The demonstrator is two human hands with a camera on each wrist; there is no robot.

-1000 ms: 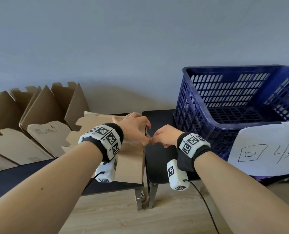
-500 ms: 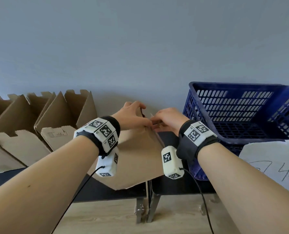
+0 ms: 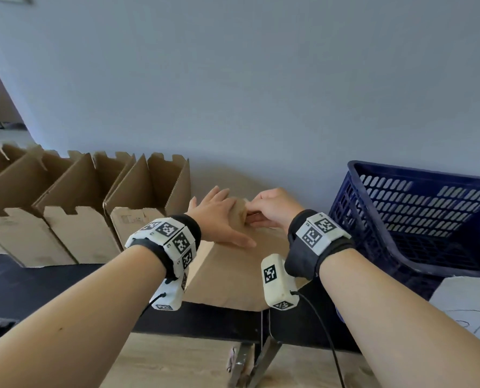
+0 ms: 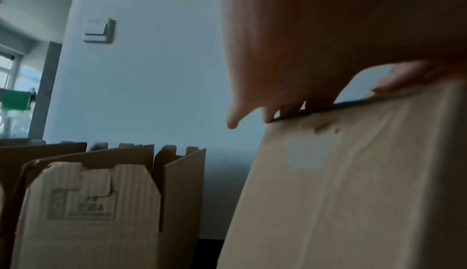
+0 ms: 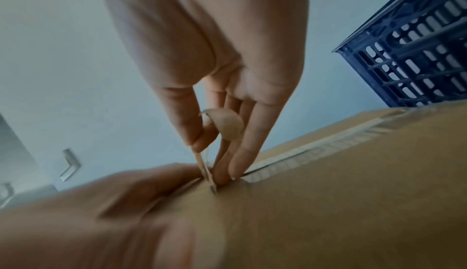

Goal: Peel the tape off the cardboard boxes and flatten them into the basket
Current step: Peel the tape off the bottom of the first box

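**Head camera: hands worked the tape on a closed box**

Head camera showed a closed cardboard box (image 3: 241, 273) lying tilted on a dark table (image 3: 37, 289), between a row of open boxes (image 3: 73, 208) to the left and a blue basket (image 3: 418, 217) to the right. A strip of clear tape (image 5: 316, 153) ran along the box's top seam toward the basket. The left hand (image 3: 219, 217) lay flat on the top of the box, fingers straight and spread, pressing it down. The right hand (image 3: 272, 211) met it at the seam: in the right wrist camera the thumb and forefinger pinched a lifted end of the tape, while the other fingers (image 5: 242, 159) pressed their tips to the cardboard just beside it. The left wrist camera showed the left fingertips (image 4: 232, 123) reaching past the box's far edge. A white sheet of paper (image 3: 468, 303) with hand-drawn marks hung on the front of the basket. A light switch (image 4: 97, 30) sat on the pale wall behind.
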